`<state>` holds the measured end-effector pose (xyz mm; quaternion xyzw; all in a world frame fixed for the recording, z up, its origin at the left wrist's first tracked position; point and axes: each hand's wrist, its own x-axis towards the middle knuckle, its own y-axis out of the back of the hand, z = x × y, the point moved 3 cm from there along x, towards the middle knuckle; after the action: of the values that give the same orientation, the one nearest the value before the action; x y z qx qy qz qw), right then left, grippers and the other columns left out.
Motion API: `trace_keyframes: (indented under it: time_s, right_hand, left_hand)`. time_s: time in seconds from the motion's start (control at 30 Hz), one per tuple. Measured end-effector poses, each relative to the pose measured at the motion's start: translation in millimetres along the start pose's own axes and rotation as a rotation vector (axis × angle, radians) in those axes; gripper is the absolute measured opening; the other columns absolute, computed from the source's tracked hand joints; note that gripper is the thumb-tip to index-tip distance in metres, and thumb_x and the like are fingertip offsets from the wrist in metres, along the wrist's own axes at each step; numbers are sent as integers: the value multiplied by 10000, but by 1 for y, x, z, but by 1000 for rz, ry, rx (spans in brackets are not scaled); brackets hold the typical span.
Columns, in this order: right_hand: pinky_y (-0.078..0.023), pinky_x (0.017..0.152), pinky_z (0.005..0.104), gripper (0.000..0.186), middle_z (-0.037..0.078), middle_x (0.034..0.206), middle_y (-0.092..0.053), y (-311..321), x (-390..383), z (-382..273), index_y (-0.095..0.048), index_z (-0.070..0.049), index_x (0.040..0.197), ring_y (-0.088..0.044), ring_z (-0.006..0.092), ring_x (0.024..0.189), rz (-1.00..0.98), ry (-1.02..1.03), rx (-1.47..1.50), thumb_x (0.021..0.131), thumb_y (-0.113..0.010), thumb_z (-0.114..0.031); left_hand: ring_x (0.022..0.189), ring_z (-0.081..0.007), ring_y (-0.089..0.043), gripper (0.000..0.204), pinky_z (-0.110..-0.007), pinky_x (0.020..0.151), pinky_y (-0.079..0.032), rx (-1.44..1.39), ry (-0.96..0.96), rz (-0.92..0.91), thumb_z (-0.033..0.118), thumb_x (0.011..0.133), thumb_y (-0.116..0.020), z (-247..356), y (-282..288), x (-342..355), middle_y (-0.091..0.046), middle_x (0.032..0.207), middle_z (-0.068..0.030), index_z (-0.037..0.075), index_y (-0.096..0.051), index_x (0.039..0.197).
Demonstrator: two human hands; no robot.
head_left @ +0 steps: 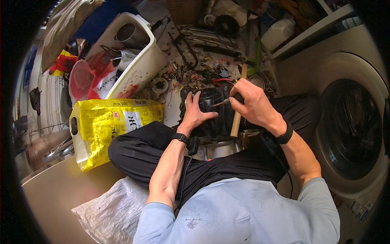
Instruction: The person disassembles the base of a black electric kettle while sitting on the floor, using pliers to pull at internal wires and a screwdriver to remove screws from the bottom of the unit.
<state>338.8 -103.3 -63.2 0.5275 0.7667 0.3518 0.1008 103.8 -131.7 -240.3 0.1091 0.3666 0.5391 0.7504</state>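
My right hand (256,106) is closed around a screwdriver (220,103) with a dark handle. Its thin metal shaft points left, the tip at a rounded black plastic housing (210,96) between my legs. Against the left side of that housing rests my left hand (195,115), fingers and thumb spread. A pale wooden handle (236,124) stands just under my right hand; its far end reaches past the housing, and I cannot make out its head. Whether the screwdriver tip sits in a screw or a seam is too small to tell.
Scraps and loose parts (191,73) litter the floor beyond. At left stand a white bin (142,67) with metal pots and a yellow bag (109,130). A white woven sack (113,211) lies lower left. A front-loading washing machine (325,77) borders the right, beside my knee.
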Motion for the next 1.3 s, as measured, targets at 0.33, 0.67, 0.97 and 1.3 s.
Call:
trace_keyframes:
  time_s: [0.33, 0.67, 0.97, 1.3]
  right_hand:
    - [-551, 711, 474, 180, 181, 903, -565, -25, 22, -13, -557, -2, 949, -652, 410, 826, -154, 192, -120, 837, -697, 7]
    - [-541, 739, 479, 296, 229, 965, -633, -40, 63, 33, -557, 3, 1096, -651, 473, 895, -34, 27, 141, 886, -759, -51]
    - [-535, 719, 482, 253, 198, 913, -597, -39, 73, 49, -559, 5, 1043, -636, 435, 842, -15, 32, 43, 870, -742, -11]
    - [-525, 641, 462, 244, 170, 870, -583, -40, 70, 67, -572, -8, 1013, -627, 404, 743, 52, 74, 8, 846, -748, 24]
  left_hand:
    - [1563, -525, -226, 1267, -564, 1263, -305, 10, 6, 59, 574, 657, -937, -11, -2, 26, -180, 1687, -342, 62, -323, 1640]
    - [1583, -486, -224, 1153, -546, 1262, -319, -142, 71, 44, 520, 719, -915, -17, -10, 48, -176, 1708, -307, 83, -365, 1634]
    - [1514, -532, -279, 1004, -560, 1240, -327, 50, 61, 298, 430, 819, -870, 3, -38, 36, -244, 1668, -314, 34, -383, 1602]
    - [967, -531, -678, 522, -559, 832, -549, -45, 243, 92, 386, 941, -768, 25, -47, 26, -680, 1043, -370, -63, -588, 1137]
